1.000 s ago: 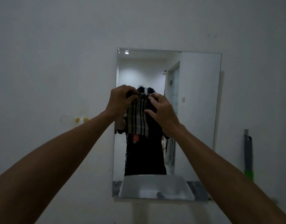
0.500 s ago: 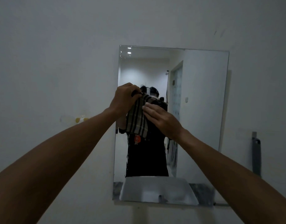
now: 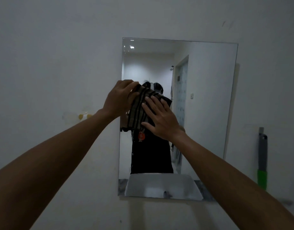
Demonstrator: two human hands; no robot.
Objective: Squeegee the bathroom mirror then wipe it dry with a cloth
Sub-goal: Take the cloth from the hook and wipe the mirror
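Note:
A frameless rectangular mirror (image 3: 207, 100) hangs on the pale wall. In front of its left half I hold a striped cloth (image 3: 138, 112), dark with lighter bands. My left hand (image 3: 120, 98) pinches the cloth's upper left corner. My right hand (image 3: 159, 118) lies flat on the cloth with fingers spread, pressing it from the right. The cloth's right part is hidden under that hand. Whether the cloth touches the glass I cannot tell. A grey squeegee with a green handle (image 3: 262, 156) hangs on the wall to the mirror's right.
The mirror reflects a person in a dark shirt, a white basin, a doorway and ceiling lights. Small yellow hooks (image 3: 84, 116) sit on the wall left of the mirror.
My right hand has opened from pinching the cloth's top to lying flat across it. The cloth has tilted and spread. The view has moved closer to the mirror.

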